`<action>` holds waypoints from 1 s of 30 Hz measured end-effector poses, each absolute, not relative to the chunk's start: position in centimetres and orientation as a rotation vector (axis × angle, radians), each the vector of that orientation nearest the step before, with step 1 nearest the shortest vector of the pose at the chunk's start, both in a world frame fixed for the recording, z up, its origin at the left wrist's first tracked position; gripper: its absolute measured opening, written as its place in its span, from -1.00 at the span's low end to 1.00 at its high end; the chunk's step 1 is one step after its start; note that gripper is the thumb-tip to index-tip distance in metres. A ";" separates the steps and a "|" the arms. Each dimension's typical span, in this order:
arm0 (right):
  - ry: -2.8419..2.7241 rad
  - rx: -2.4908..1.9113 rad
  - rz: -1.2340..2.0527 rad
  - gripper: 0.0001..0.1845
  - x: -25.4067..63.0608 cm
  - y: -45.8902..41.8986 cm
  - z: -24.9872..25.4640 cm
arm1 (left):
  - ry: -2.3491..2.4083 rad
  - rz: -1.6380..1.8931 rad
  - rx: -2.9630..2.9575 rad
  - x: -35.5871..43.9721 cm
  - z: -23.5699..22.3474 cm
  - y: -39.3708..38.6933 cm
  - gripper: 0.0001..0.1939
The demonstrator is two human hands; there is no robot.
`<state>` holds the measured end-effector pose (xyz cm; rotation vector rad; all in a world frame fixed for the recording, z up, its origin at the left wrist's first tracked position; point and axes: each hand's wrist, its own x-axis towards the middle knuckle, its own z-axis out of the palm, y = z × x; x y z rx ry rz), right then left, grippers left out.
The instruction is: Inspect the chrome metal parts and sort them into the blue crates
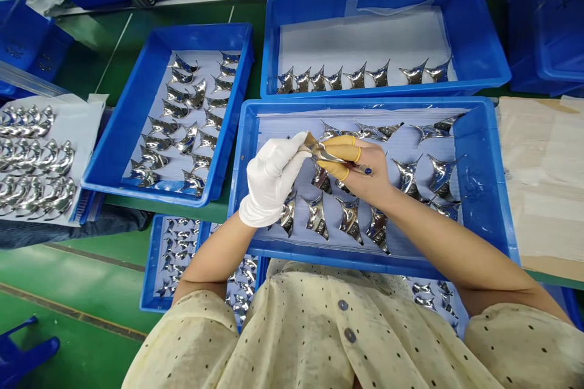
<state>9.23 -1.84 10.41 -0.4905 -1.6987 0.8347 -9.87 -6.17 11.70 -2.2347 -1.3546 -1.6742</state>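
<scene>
My left hand, in a white fabric glove, pinches one end of a shiny chrome curved metal piece. My right hand, with yellow finger cots on its thumb and fingers, grips the same piece from the other side. A thin dark-tipped tool seems to lie in those fingers, partly hidden. Below my hands, a blue plastic tray lined with white sheet holds several similar chrome pieces, laid apart. My forearms rest over the tray's near rim.
Blue trays of chrome pieces stand to the left, far right and near my body. More pieces lie on a white sheet at far left. Tan paper lies right, on a green bench.
</scene>
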 end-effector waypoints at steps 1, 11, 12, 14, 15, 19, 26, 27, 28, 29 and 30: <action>-1.707 -0.495 0.834 -0.88 9.2 -1.9 10.5 | -1.406 -1.659 -2.245 -9.9 11.6 -6.2 -0.72; -1.738 -0.507 0.785 -0.88 9.3 -2.0 10.8 | -1.455 -1.715 -2.290 -10.1 11.4 -6.1 -0.77; -1.740 -0.509 0.787 -0.89 9.3 -2.0 10.9 | -1.450 -1.732 -2.294 -10.1 11.4 -6.0 -0.78; -1.750 -0.541 0.801 -0.92 9.3 -2.0 10.9 | -1.471 -1.748 -2.297 -10.2 11.3 -6.0 -0.78; -1.752 -0.564 0.812 -0.93 9.3 -2.1 11.0 | -1.497 -1.749 -2.294 -10.2 11.3 -6.0 -0.78; -1.651 -0.717 0.974 -0.94 9.1 -2.4 11.7 | -1.730 -1.858 -2.319 -10.0 11.4 -6.1 -0.69; -1.220 -0.873 1.784 -0.66 8.6 -1.8 12.6 | -2.459 -2.446 -2.413 -9.4 12.2 -6.6 -0.48; -1.180 -0.883 1.820 -0.63 8.6 -1.7 12.6 | -2.506 -2.478 -2.423 -9.4 12.2 -6.6 -0.51; -1.159 -0.895 1.837 -0.62 8.6 -1.7 12.5 | -2.546 -2.506 -2.430 -9.5 12.2 -6.5 -0.55; -1.153 -0.901 1.837 -0.63 8.6 -1.6 12.5 | -2.576 -2.539 -2.427 -9.5 12.1 -6.4 -0.58; -1.161 -0.897 1.832 -0.63 8.7 -1.6 12.4 | -2.591 -2.581 -2.410 -9.6 12.0 -6.3 -0.59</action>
